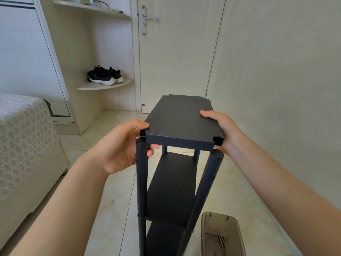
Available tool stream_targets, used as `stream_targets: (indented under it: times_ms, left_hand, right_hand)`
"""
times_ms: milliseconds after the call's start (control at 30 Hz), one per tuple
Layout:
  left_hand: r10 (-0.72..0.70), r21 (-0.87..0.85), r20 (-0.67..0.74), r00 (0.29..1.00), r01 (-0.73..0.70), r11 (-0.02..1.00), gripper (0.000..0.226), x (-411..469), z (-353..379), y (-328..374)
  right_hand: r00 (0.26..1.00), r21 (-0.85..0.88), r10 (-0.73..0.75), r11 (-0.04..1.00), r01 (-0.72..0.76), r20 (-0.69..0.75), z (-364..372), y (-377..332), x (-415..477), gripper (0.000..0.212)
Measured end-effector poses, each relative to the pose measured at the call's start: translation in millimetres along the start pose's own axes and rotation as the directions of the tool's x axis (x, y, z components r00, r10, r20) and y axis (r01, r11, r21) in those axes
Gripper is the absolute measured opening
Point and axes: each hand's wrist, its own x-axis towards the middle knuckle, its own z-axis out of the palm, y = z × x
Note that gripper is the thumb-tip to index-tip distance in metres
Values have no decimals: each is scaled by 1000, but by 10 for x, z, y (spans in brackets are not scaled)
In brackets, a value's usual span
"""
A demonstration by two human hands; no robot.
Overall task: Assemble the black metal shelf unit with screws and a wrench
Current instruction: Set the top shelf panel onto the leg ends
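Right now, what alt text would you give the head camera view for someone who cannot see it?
Two bare hands hold a black top panel over the posts of a black metal shelf unit: the left hand grips its near left corner, the right hand its right edge. A brown tray lies on the floor.

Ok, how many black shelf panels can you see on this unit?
3. The top panel, gripped by the left hand and right hand; the middle panel below it; the lowest panel at the picture's bottom edge. More may be hidden lower.
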Motion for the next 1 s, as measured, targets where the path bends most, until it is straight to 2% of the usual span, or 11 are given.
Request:
stream_targets:
  times_ms: [100,167,233,300,533,667,800,1000]
  left_hand:
    - [-41,-111,-7,999,40,993,50,77,77,20]
    - [-33,-169,-39,999,26,985,48,151,142,22]
    - [-2,-162,-21,1000,-1,987,39,216,212,16]
    - [2,-150,-9,1000,-3,989,41,259,285,1]
    - [-24,-66,-143,989,15,998,40,313,443,30]
    - [-69,-100,-141,988,55,993,32,288,437,42]
    - [-84,-144,-123,989,66,987,33,280,429,47]
    - [-107,-227,-166,980,67,972,37,290,449,55]
  right_hand:
    - [999,-34,33,999,-33,5,-35,-21,-19,10]
    - [998,-54,62,997,-61,14,-56,-46,-32,11]
    - [997,-58,75,996,-74,9,-98,-83,-26,13]
    - [998,-71,65,995,-66,-20,-152,-124,-18,14]
    - [998,-53,48,997,-50,-33,-220,-160,23,14]
    - [999,-57,43,997,-44,-25,-219,-153,45,14]
    - [999,-58,29,998,-29,-17,-214,-134,56,14]
    - [999,-46,32,998,-32,-7,-164,-136,62,13]
